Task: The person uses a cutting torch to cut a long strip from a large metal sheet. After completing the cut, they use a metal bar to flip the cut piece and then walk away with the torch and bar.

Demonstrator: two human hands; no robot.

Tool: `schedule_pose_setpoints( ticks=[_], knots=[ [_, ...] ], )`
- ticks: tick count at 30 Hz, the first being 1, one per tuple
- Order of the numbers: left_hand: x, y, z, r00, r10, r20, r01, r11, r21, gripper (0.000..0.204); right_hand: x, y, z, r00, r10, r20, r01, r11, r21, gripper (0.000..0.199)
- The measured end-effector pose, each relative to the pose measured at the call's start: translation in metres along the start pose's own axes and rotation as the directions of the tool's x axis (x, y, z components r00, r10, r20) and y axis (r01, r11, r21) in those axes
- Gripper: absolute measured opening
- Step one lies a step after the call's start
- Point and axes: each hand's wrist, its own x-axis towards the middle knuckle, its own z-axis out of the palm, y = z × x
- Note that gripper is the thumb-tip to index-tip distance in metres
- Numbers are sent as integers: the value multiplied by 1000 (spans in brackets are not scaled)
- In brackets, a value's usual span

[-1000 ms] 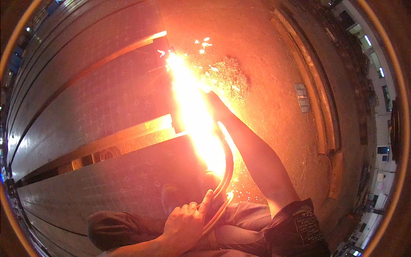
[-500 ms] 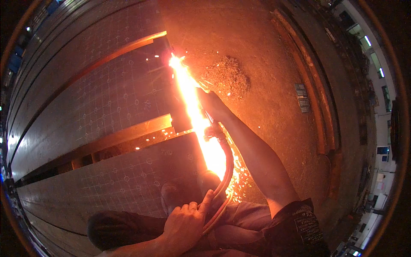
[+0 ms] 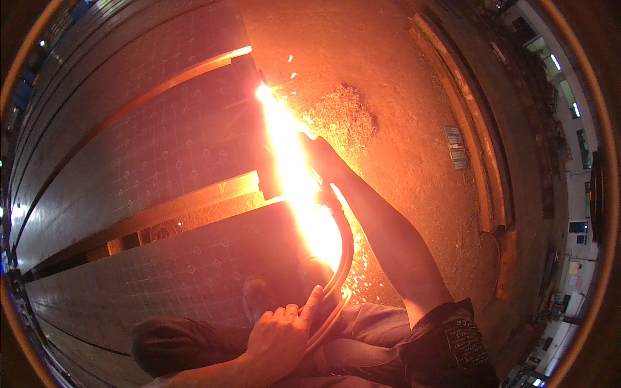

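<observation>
My left hand (image 3: 281,336) is low in the middle, over my lap. Its index finger lies along the reddish hoses (image 3: 347,242), and the other fingers curl over by them. The hoses bend up to a cutting torch (image 3: 331,199), whose body is mostly lost in white glare. My right hand (image 3: 315,150) reaches up to the torch from the right side, closed at the glare, its fingertips washed out. A bright flame runs along the right edge of the dark steel plates (image 3: 213,262), which bear chalk grid lines and small circles. Sparks spill below the torch.
Glowing-edged steel beams (image 3: 220,189) show in the gaps between the plates. A heap of shavings (image 3: 343,116) lies on the brown floor beyond my right hand. Long rusty steel sections (image 3: 462,123) lie to the right, near a small grey slatted piece (image 3: 456,147).
The glare has grown wider and brighter, hiding more of the torch. Light on the floor and beam is stronger, and the sparks have shifted. Both hands stay nearly in place.
</observation>
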Motion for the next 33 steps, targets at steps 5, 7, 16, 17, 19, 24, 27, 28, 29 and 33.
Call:
schedule_pose_setpoints(
  ticks=[5,7,16,17,19,24,27,28,29,33],
  knots=[
    [-2,-1,1,1000,-6,19,5,999,45,71,-6,-16,7,973,229,35,-231,944,235,50],
    [0,0,-1,999,-4,39,4,1000,8,74,-3,-12,4,970,241,36,-243,944,222,49],
    [1,-1,3,999,-5,33,5,1000,12,75,-6,-12,2,982,183,54,-191,961,199,47],
    [1,-1,3,999,-4,33,3,1000,15,75,-5,-10,4,979,200,-25,-194,968,162,50],
    [-1,-2,5,1000,-14,7,14,1000,3,76,-14,-25,1,980,198,13,-198,976,92,54],
    [-1,0,3,1000,-14,6,14,1000,25,76,-7,-18,2,988,147,-42,-144,987,70,49],
    [0,0,3,1000,-8,0,8,999,32,76,0,5,4,997,-38,-62,43,996,83,46],
    [0,0,4,1000,-10,-5,11,1000,28,75,0,4,7,997,-39,-63,46,992,118,45],
    [-1,0,4,1000,-12,-11,13,1000,23,75,0,3,8,998,-20,-63,28,991,132,46],
    [0,0,3,1000,-12,-2,12,999,45,74,-6,-11,6,994,92,-54,-86,990,108,48]
  ],
)
